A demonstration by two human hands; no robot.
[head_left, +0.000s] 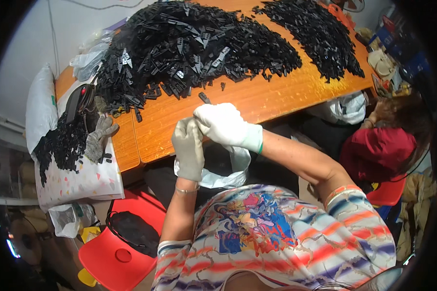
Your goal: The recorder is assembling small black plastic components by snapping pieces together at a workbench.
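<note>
Both of my hands wear pale work gloves and meet above the near edge of the wooden table [179, 116]. My left hand [187, 148] is closed, its fingertips pressed against those of my right hand [224, 124], which is also closed. Anything between the fingers is hidden. Just beyond them lies a single small black plastic piece [204, 98]. A large heap of black plastic pieces [179, 53] covers the table behind. Below my hands, at my lap, a white plastic bag [228, 177] hangs partly hidden.
A second heap of black pieces [320, 39] lies at the right. At left are more black pieces [65, 145], a grey glove [101, 138] and a white sack [41, 102]. A red chair [119, 257] stands at lower left. Another person in a red top [381, 150] sits at right.
</note>
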